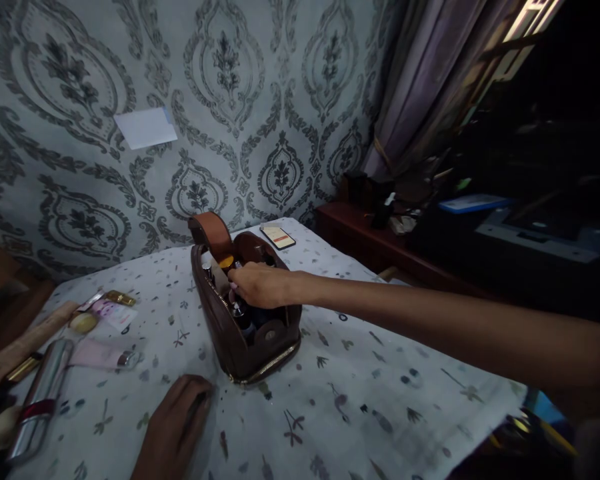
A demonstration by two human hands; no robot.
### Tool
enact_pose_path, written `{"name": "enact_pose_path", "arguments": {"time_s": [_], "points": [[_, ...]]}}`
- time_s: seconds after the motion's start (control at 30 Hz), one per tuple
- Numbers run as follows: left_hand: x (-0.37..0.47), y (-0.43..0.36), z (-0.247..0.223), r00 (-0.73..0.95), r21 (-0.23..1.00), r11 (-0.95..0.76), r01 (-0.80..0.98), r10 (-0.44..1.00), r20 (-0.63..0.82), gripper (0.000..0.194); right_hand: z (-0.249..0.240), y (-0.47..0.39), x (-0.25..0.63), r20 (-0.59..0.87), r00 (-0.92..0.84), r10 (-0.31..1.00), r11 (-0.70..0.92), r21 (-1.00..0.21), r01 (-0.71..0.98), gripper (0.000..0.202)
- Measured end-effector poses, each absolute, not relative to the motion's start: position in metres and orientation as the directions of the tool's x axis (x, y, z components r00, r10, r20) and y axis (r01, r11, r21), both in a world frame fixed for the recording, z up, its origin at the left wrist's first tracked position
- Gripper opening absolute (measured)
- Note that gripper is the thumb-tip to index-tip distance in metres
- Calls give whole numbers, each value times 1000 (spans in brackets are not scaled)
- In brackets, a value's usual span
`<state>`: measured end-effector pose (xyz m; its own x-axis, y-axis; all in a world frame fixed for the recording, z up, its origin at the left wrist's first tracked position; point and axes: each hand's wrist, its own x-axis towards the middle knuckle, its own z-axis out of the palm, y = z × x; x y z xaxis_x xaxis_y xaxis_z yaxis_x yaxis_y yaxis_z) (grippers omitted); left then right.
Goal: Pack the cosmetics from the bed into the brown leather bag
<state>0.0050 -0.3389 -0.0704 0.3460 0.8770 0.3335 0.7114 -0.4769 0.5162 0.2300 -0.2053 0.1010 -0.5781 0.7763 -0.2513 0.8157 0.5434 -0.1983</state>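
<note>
A brown zip makeup bag point(245, 363) stands unzipped on the patterned cloth, its tan handle flap point(213, 230) raised at the back. Bottles and tubes fill it, among them one with a yellow cap point(227, 261). My right hand point(260, 283) reaches into the bag from the right; its fingertips are pinched together, and what lies between them is too small and dark to make out. In front of the bag, my left hand point(177, 417) rests low over the cloth with curled fingers. A thin dark shape shows along them, which I cannot identify.
To the left lie a silver cylinder with a red band point(43, 393), a pale pink tube point(97, 355), a pink-and-white packet point(113, 313) and a small gold item point(120, 298). A lit phone point(279, 235) is behind the bag. A dark red wooden surface point(350, 230) runs along the right.
</note>
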Motion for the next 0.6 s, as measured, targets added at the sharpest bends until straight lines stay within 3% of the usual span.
{"name": "enact_pose_path", "arguments": {"time_s": [0.6], "points": [[7, -339, -71, 353, 489, -522, 699, 847, 398, 14, 86, -218, 232, -196, -707, 679, 676, -209, 707, 32]]}}
